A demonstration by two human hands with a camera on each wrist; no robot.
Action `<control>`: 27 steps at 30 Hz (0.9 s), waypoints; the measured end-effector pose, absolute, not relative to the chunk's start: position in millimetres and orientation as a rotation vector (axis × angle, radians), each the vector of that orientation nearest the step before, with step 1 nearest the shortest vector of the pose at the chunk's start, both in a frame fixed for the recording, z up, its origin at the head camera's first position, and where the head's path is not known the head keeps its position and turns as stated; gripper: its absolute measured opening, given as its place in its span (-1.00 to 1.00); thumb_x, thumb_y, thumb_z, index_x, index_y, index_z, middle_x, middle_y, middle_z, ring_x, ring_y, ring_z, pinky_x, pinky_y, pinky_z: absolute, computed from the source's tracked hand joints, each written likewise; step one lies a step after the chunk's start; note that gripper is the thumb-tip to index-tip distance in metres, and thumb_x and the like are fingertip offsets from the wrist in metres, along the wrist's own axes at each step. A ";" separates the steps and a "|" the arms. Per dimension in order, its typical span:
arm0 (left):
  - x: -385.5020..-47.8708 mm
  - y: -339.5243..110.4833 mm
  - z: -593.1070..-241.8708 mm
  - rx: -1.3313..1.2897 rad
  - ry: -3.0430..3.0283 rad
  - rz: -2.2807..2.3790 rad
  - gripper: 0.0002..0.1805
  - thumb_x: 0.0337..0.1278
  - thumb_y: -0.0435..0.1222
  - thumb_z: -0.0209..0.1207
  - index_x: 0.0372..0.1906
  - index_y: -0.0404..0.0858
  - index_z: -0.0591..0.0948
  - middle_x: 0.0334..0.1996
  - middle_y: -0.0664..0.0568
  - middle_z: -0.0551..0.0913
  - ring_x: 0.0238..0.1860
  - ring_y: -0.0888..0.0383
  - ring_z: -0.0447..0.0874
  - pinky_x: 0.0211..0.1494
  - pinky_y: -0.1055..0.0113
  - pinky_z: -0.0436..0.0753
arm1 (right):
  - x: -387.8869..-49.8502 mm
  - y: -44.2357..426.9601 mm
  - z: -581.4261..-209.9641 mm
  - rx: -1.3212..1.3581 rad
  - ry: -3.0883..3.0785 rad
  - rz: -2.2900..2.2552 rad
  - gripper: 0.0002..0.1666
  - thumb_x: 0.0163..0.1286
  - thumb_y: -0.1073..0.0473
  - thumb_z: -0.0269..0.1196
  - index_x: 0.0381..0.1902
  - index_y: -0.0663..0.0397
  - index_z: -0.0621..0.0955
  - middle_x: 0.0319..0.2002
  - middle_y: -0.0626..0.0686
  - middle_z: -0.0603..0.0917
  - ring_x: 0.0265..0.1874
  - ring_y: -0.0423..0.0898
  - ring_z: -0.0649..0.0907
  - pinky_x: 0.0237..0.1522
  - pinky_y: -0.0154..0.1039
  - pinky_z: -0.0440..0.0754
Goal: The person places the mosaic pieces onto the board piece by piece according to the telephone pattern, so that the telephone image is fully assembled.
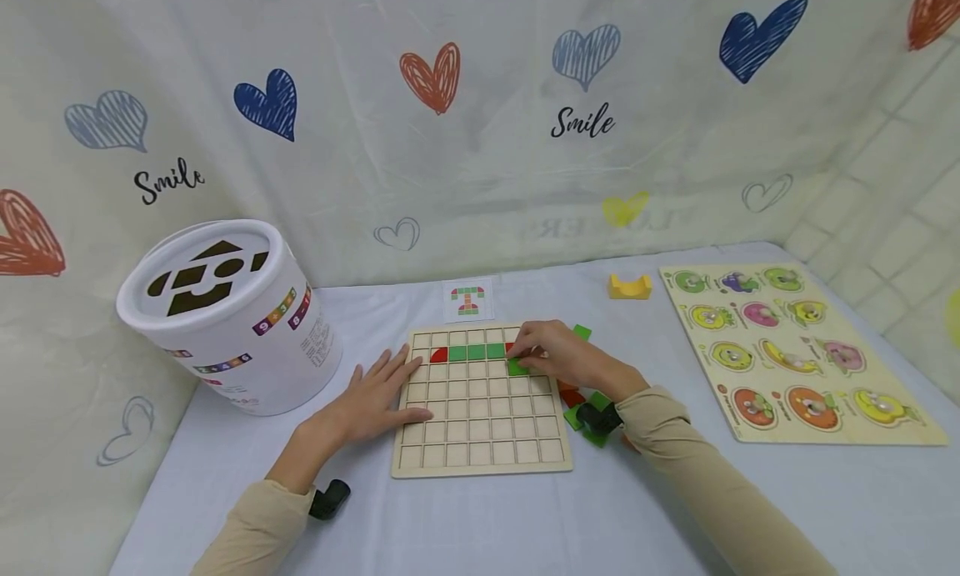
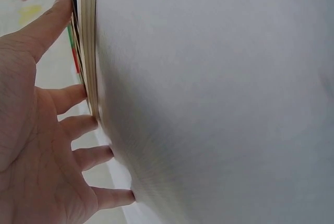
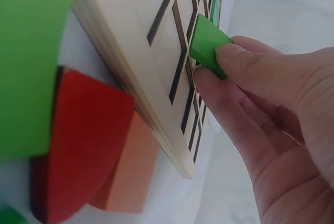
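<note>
A wooden grid board [image 1: 480,430] lies on the white cloth. Near its top, a row holds a red curved piece [image 1: 438,356], several green square tiles [image 1: 476,353] and another red piece, partly hidden behind the right fingers. My right hand [image 1: 558,355] pinches a green tile [image 3: 209,44] between thumb and finger, tilted over the board just below that row's right end. My left hand [image 1: 371,397] lies with fingers spread at the board's left edge, thumb and fingertips touching it. Behind the board is a small pattern card [image 1: 468,299] showing a red and green figure.
Loose green and red pieces [image 3: 88,140] lie right of the board, partly under the right wrist. A white bucket [image 1: 240,326] with a cut-out lid stands at left. A fruit puzzle board [image 1: 795,351] lies at right, with a yellow block [image 1: 630,288] near it.
</note>
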State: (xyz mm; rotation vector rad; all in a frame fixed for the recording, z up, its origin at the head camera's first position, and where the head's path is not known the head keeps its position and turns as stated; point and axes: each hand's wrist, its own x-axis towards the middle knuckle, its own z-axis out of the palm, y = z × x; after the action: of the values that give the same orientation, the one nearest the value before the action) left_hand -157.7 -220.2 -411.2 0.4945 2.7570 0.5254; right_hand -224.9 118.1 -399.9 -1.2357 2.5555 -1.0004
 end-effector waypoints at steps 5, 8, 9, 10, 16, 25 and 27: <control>-157.6 -219.7 -411.2 0.496 2.756 0.528 0.05 0.32 0.31 0.21 0.68 -0.17 0.15 0.71 -0.13 -0.10 0.68 -0.25 -0.24 0.55 -0.47 -0.21 | -224.8 116.4 -400.0 -1.261 2.574 -0.926 -0.76 0.35 0.46 0.39 -0.03 0.30 0.80 -0.17 0.06 0.69 -0.18 -0.10 0.70 -0.14 -0.31 0.71; -157.5 -219.2 -410.9 0.496 2.754 0.527 0.05 0.32 0.31 0.20 0.68 -0.18 0.15 0.71 -0.14 -0.10 0.68 -0.25 -0.24 0.56 -0.47 -0.21 | -224.0 115.3 -399.8 -1.259 2.590 -0.887 -0.76 0.36 0.47 0.38 -0.02 0.31 0.79 -0.16 0.07 0.69 -0.17 -0.09 0.70 -0.15 -0.32 0.70; -157.4 -219.0 -410.7 0.495 2.754 0.525 0.05 0.33 0.31 0.20 0.68 -0.18 0.15 0.71 -0.14 -0.10 0.68 -0.25 -0.24 0.56 -0.47 -0.21 | -223.7 114.8 -399.5 -1.259 2.596 -0.874 -0.76 0.37 0.46 0.38 -0.02 0.31 0.79 -0.16 0.07 0.69 -0.17 -0.09 0.70 -0.15 -0.33 0.70; -157.4 -219.0 -410.7 0.493 2.755 0.522 0.05 0.33 0.30 0.20 0.68 -0.18 0.15 0.71 -0.14 -0.10 0.68 -0.25 -0.24 0.56 -0.47 -0.21 | -223.2 114.3 -398.9 -1.259 2.601 -0.867 -0.76 0.37 0.47 0.38 -0.02 0.31 0.79 -0.16 0.07 0.69 -0.17 -0.08 0.70 -0.15 -0.33 0.70; -156.5 -219.6 -410.4 0.487 2.756 0.521 0.04 0.34 0.29 0.21 0.68 -0.19 0.15 0.71 -0.14 -0.11 0.68 -0.26 -0.24 0.55 -0.47 -0.21 | -221.3 111.1 -396.8 -1.269 2.619 -0.832 -0.76 0.37 0.47 0.38 -0.02 0.32 0.79 -0.16 0.08 0.69 -0.16 -0.07 0.71 -0.14 -0.32 0.70; -156.6 -220.5 -411.7 0.493 2.751 0.528 0.05 0.33 0.32 0.19 0.69 -0.16 0.14 0.71 -0.12 -0.11 0.69 -0.24 -0.25 0.55 -0.47 -0.22 | -220.6 111.3 -398.0 -1.294 2.642 -0.803 -0.76 0.36 0.47 0.38 -0.02 0.31 0.79 -0.16 0.09 0.69 -0.17 -0.06 0.71 -0.15 -0.31 0.70; -156.9 -220.9 -412.0 0.496 2.755 0.527 0.05 0.33 0.32 0.19 0.69 -0.15 0.13 0.71 -0.12 -0.11 0.69 -0.24 -0.25 0.56 -0.47 -0.21 | -220.8 111.4 -398.0 -1.293 2.643 -0.807 -0.76 0.36 0.47 0.38 -0.02 0.31 0.79 -0.16 0.08 0.70 -0.17 -0.06 0.71 -0.15 -0.31 0.71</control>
State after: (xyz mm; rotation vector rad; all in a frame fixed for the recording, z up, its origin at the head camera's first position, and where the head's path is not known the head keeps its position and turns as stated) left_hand -156.9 -220.9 -412.0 0.4963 2.7547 0.5267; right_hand -220.8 111.4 -398.0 -1.2926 2.6431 -0.8072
